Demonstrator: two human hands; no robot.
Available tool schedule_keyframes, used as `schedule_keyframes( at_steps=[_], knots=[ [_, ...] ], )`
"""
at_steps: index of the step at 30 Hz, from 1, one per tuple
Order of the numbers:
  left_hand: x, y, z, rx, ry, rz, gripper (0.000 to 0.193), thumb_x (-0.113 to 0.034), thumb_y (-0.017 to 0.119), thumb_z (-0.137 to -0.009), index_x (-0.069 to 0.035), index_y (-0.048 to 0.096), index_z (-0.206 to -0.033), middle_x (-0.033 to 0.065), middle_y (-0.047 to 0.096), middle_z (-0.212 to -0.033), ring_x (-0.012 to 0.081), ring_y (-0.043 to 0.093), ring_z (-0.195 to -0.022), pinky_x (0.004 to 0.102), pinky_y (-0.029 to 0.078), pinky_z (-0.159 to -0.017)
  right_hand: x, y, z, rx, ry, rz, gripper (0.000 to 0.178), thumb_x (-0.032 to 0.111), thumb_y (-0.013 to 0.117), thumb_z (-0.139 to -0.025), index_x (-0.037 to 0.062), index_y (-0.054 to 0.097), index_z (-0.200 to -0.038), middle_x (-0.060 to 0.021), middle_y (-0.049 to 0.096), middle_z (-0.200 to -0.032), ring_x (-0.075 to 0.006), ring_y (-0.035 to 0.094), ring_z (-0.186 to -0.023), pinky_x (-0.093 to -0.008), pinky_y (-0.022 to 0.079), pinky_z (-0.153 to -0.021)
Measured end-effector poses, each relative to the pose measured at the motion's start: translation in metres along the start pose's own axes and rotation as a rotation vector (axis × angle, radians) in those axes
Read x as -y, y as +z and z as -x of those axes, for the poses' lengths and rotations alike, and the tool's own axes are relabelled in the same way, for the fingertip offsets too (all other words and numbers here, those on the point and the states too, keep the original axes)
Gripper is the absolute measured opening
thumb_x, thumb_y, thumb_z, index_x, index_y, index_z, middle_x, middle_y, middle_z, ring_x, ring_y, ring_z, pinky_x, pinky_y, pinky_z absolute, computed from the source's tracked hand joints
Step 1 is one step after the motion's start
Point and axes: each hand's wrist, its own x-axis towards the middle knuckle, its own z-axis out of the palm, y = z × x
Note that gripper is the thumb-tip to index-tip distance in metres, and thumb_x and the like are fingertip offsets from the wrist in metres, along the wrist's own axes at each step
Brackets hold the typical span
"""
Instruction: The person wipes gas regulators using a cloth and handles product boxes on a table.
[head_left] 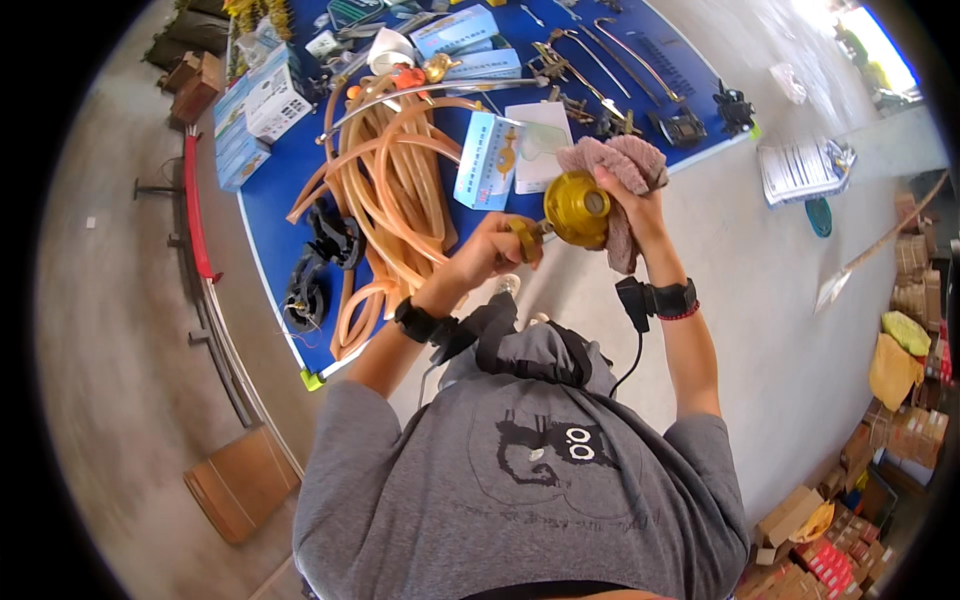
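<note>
Dark lettering on blue-white carton (488,165), white characters on grey T-shirt (535,485); printed sheet (795,172) too small to read.

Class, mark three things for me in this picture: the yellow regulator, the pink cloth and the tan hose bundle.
Yellow regulator (572,212), head view: on its round body.
Pink cloth (620,158), head view: on its bunched upper part.
Tan hose bundle (393,185), head view: around its middle.

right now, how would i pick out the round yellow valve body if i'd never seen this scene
Start from the blue table and go to its near edge. Between the left hand and the right hand, with its pink cloth, is the yellow valve body. Unlike the yellow picture on the nearby box, it is hand-held, with a pale round centre.
</note>
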Motion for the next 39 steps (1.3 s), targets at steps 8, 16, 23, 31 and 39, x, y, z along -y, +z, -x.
schedule_keyframes(
  at_steps=[8, 16, 23, 31, 39],
  knots=[
    [-0.011, 0.025, 0.009, -0.116, -0.010, -0.192, 0.030, -0.007, 0.048, -0.058, 0.005, 0.057, -0.084, 0.0079, 0.058, -0.066, 0.0070, 0.039, -0.043, 0.0192, 0.030, -0.040, -0.023, -0.004, -0.014, -0.009, 0.022, -0.386, 0.037, 0.026, 0.063, -0.081, 0.0061, 0.051, -0.110, -0.0015, 0.051, -0.101, -0.0127, 0.050, -0.093, -0.0254, 0.042, -0.084],
    [-0.030, 0.035, -0.005, -0.210, 0.268, -0.032, 0.029, -0.006, 0.052, -0.059, 0.003, 0.057, -0.086, 0.0088, 0.060, -0.068, 0.0106, 0.047, -0.051, 0.0216, 0.035, -0.044, 0.006, 0.021, 0.008, 0.042, -0.098, -0.404, 0.054, 0.037, 0.058, -0.081, 0.0061, 0.043, -0.123, -0.0073, 0.051, -0.114, -0.0217, 0.051, -0.104, -0.0348, 0.041, -0.091],
    [-0.030, 0.070, -0.016, -0.527, 0.485, -1.193, 0.035, -0.017, 0.063, -0.066, -0.003, 0.047, -0.093, 0.0182, 0.055, -0.080, 0.0381, 0.056, -0.075, 0.0424, 0.045, -0.064, -0.054, 0.020, 0.012, 0.370, 0.231, -1.144, 0.074, 0.064, 0.042, -0.083, 0.0104, 0.036, -0.133, -0.0118, 0.046, -0.127, -0.0296, 0.048, -0.114, -0.0445, 0.039, -0.097],
    [-0.021, 0.065, -0.009, -0.610, 0.577, -1.540, 0.053, -0.024, 0.072, -0.065, -0.003, 0.049, -0.108, 0.0150, 0.042, -0.111, 0.0356, 0.040, -0.104, 0.0433, 0.035, -0.086, -0.002, 0.029, 0.011, 0.110, 0.099, -0.766, 0.054, 0.030, 0.058, -0.085, 0.0044, 0.039, -0.129, -0.0106, 0.051, -0.120, -0.0226, 0.051, -0.111, -0.0371, 0.042, -0.095],
    [-0.070, 0.024, 0.004, -0.340, 0.313, -0.760, 0.056, -0.040, 0.066, -0.078, -0.002, 0.045, -0.114, 0.0144, 0.049, -0.115, 0.0260, 0.047, -0.111, 0.0387, 0.037, -0.094, 0.002, 0.029, 0.018, 0.189, 0.202, -0.760, 0.052, 0.025, 0.059, -0.083, 0.0027, 0.041, -0.127, -0.0121, 0.052, -0.119, -0.0214, 0.053, -0.108, -0.0341, 0.045, -0.091]
  ],
)
